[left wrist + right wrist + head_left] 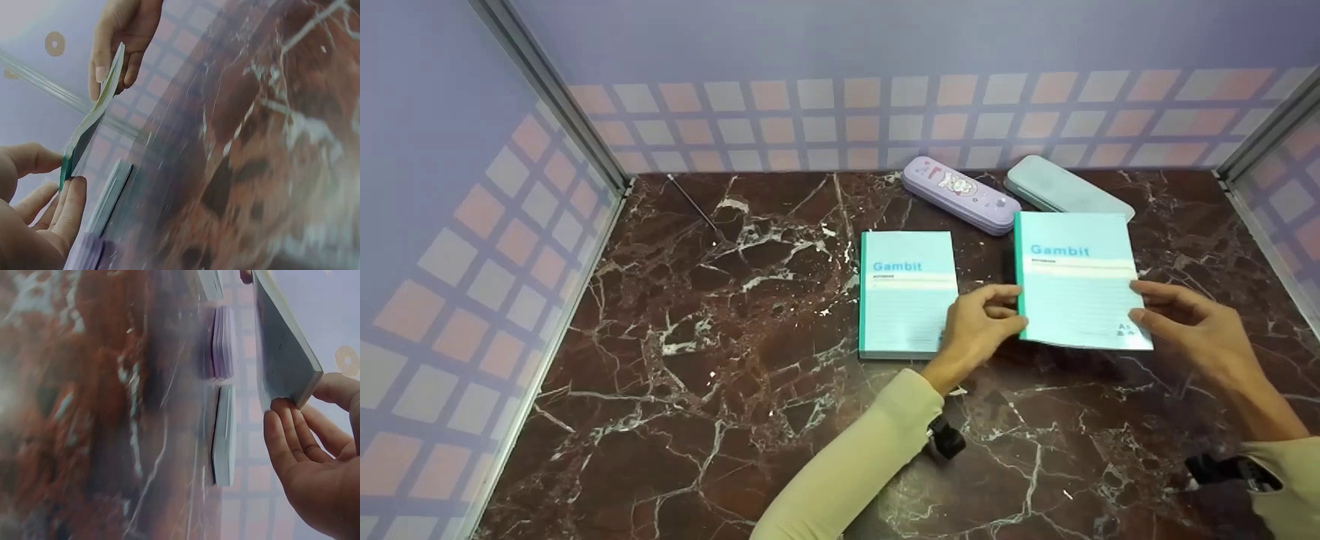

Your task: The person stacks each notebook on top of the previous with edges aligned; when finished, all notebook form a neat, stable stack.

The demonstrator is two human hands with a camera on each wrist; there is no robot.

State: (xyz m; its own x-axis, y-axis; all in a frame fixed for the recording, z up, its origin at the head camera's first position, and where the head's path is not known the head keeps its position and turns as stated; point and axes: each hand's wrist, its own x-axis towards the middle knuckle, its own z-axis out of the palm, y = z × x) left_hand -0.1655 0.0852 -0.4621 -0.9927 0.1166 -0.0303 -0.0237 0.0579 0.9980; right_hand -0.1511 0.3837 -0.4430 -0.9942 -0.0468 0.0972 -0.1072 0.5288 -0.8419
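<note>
I see the larger Gambit notebook (1076,281) held just above the dark marble counter (697,337), at the right of the scene, with both hands on it. My left hand (979,326) pinches its green spine edge between thumb and curled fingers (70,205), and my right hand (1192,326) holds the opposite edge near the lower corner — thumb on the cover, fingers (284,439) underneath and fairly straight. The left wrist view shows the notebook lifted and tilted, its near edge raised off the counter. My worry is the grip: both holds sit on thin edges only, so I judge the soft cover could bow or slip out on the right side, where the fingers merely prop it. If it drops it may land askew, partly on the smaller Gambit notebook (907,292), which lies flat just to the left, close beside my left hand. A swing leftward would likely knock that one out of place. Farther back, a purple pencil case (960,195) lies at a slant, and a pale green pencil case (1065,191) sits behind the held notebook's far edge — near enough that pushing the notebook away from me could nudge them. The tiled-pattern walls (840,120) close the counter in on three sides.
</note>
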